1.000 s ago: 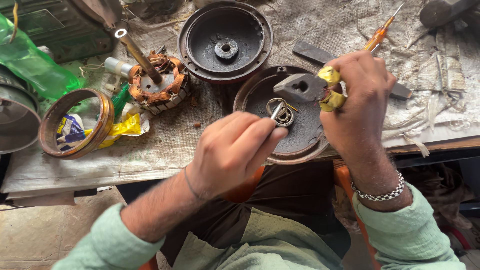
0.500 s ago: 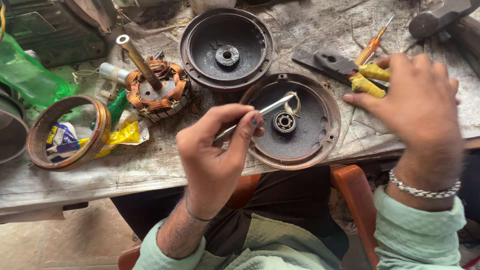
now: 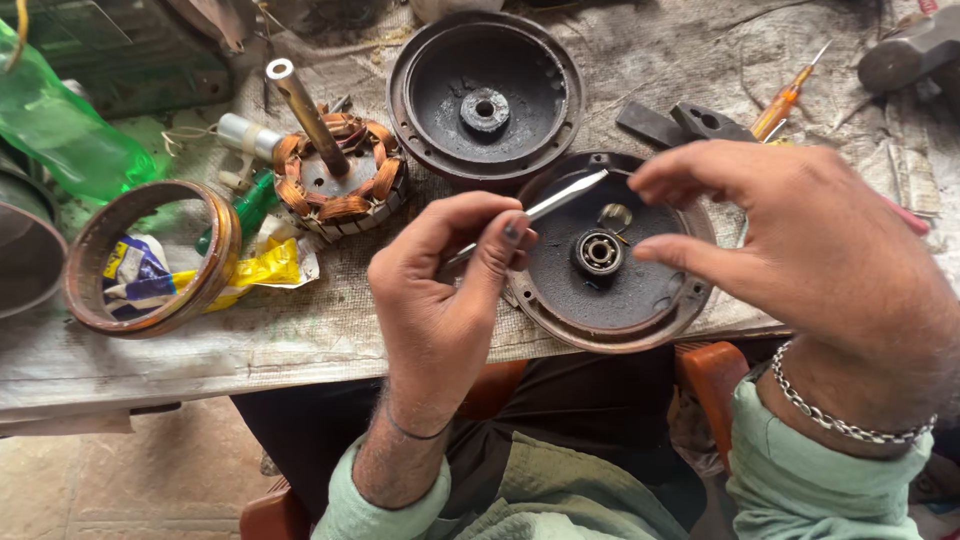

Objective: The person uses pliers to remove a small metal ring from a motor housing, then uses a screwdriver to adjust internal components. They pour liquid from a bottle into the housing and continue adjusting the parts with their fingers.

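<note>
At the far left of the frame a green plastic bottle is seen lying on the worktop, and below it a rusty metal ring is laid over some yellow and blue wrappers. Just right of the ring, a copper-wound stator with a tilted metal shaft is set on the worktop. At upper centre a dark round motor cover is placed open side up. Below it, near the middle of the frame, the left hand is held with its grip closed around a thin metal tool, whose flat tip is pointed up and to the right over a second round cover. This cover is seated at the near edge of the worktop, with a bearing at its centre and a small metal ring just above the bearing. The right hand is held above the cover's right side, its grip open and holding nothing, thumb and forefinger spread apart. Behind it, at upper right, a dark flat metal piece and an orange-handled screwdriver are laid on the worktop.
</note>
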The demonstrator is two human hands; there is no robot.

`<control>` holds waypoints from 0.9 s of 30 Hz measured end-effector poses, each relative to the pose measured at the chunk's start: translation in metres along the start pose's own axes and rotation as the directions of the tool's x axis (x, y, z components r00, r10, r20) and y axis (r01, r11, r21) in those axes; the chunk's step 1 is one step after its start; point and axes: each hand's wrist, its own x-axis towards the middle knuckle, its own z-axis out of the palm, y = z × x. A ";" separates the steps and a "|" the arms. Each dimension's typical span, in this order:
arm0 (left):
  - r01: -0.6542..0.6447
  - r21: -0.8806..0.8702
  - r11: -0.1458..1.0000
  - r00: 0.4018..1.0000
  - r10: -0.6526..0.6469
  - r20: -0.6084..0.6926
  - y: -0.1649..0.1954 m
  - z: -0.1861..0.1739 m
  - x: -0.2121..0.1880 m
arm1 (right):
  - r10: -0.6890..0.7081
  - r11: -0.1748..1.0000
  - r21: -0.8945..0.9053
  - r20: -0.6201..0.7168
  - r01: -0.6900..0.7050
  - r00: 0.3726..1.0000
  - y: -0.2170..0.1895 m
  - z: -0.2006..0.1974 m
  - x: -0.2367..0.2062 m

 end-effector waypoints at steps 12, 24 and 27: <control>-0.052 0.256 0.965 0.998 0.058 -0.017 -0.018 -0.015 0.012 | -0.003 0.935 -0.353 0.013 0.007 1.000 0.000 0.032 0.019; 0.031 0.245 0.969 0.999 -0.037 0.017 -0.024 -0.013 0.013 | 0.056 0.906 -0.422 0.059 -0.026 0.997 -0.002 0.038 0.029; 0.032 0.251 0.967 0.999 -0.037 0.012 -0.025 -0.011 0.012 | 0.072 0.905 -0.423 0.058 -0.041 0.996 0.001 0.035 0.026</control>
